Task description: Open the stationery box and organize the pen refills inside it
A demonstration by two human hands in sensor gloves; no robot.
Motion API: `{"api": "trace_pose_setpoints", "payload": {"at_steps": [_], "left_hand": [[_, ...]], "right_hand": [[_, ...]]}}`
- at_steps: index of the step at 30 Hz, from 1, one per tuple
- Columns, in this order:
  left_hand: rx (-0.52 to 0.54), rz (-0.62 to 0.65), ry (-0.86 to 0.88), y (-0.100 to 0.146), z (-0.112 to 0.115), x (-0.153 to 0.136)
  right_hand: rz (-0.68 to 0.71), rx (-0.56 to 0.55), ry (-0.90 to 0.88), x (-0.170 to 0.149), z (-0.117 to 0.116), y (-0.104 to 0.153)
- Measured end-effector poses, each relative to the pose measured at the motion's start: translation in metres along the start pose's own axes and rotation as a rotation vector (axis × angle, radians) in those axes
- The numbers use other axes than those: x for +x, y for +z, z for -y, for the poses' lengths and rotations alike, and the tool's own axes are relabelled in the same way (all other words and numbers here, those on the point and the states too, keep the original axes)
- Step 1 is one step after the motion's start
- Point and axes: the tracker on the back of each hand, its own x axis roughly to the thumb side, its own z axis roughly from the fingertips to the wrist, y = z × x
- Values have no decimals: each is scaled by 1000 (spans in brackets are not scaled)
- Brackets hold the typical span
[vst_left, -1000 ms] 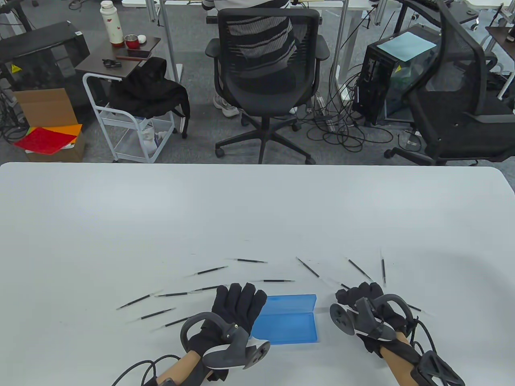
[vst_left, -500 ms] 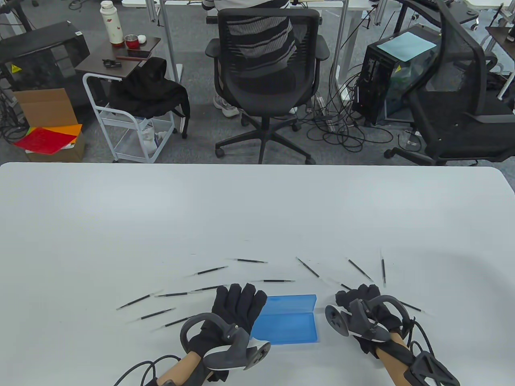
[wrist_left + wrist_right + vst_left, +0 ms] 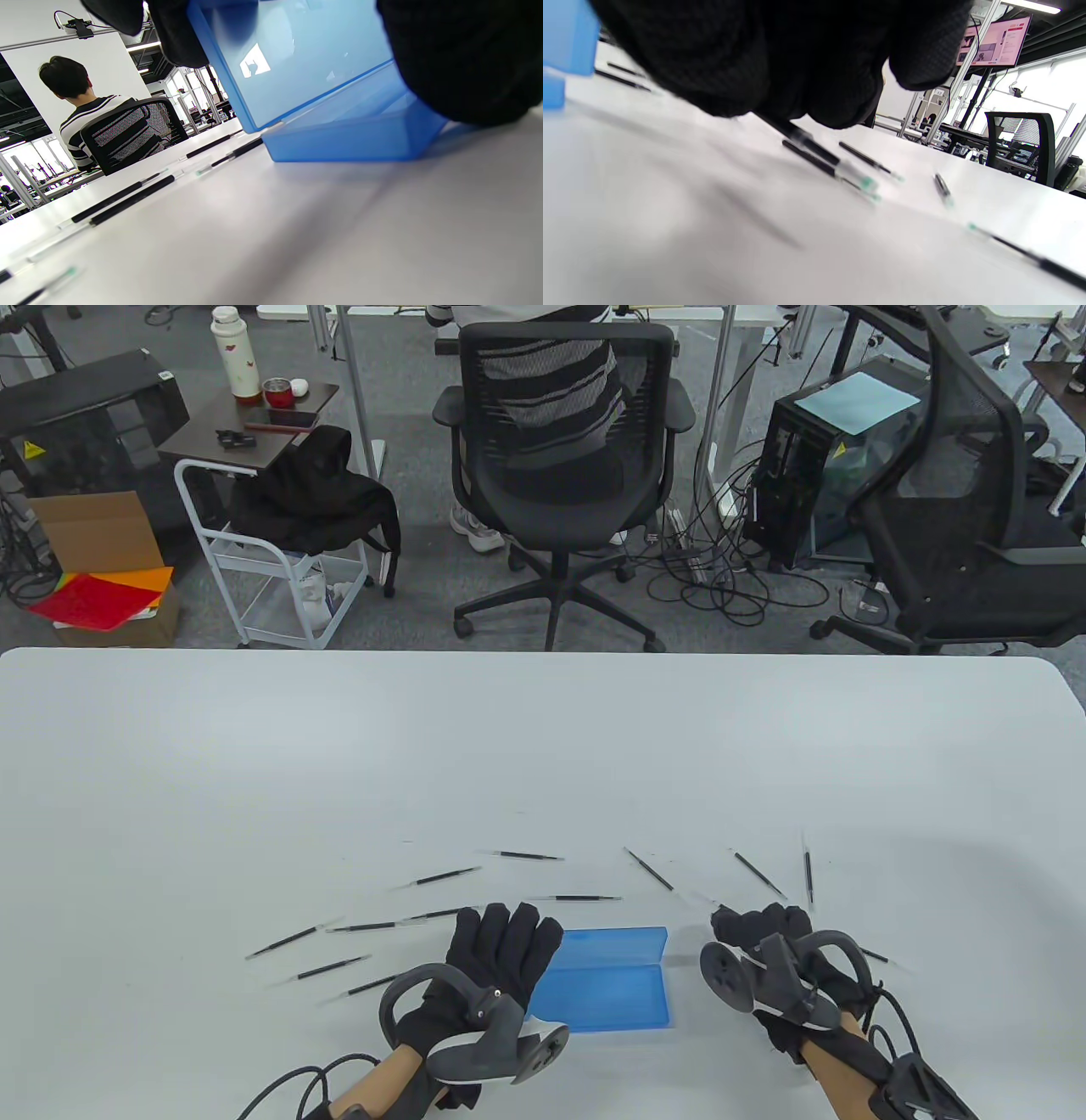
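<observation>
The blue translucent stationery box (image 3: 607, 997) lies open near the table's front edge, its lid (image 3: 292, 59) tilted up. My left hand (image 3: 509, 937) holds the box's left end, fingers (image 3: 169, 29) on the lid's edge and thumb against the base (image 3: 339, 135). Right of the box my right hand (image 3: 755, 923) is curled low over the table. In the right wrist view its fingertips (image 3: 797, 84) pinch a black pen refill (image 3: 818, 154) with a green tip, just above the surface. Several more refills (image 3: 530, 856) lie scattered in an arc beyond both hands.
Loose refills lie left of my left hand (image 3: 331, 967) and right of my right hand (image 3: 808, 874). The white table (image 3: 543, 746) stretches bare beyond them. Behind it a person sits in an office chair (image 3: 560, 466), with a cart (image 3: 254, 560) and cables around.
My right hand drew slightly left and then moved back forward over the refill by the box. The left hand and the box have stayed still.
</observation>
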Motion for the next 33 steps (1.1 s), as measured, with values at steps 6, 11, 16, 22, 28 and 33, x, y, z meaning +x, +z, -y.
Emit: {"api": "trace_pose_setpoints", "payload": {"at_steps": [6, 11, 16, 22, 28, 33], "left_hand": [[-4, 2, 14, 0, 1, -1], [-14, 4, 42, -1, 2, -4], [-18, 4, 51, -1, 3, -5], [-22, 9, 92, -3, 5, -9], [-21, 8, 95, -3, 5, -10], [-19, 13, 111, -2, 4, -10]], "right_hand": [[48, -146, -14, 13, 47, 15], [145, -214, -6, 44, 76, 24], [280, -190, 25, 94, 78, 24], [372, -138, 83, 139, 56, 19], [395, -127, 114, 160, 41, 13], [402, -116, 143, 166, 32, 9]]}}
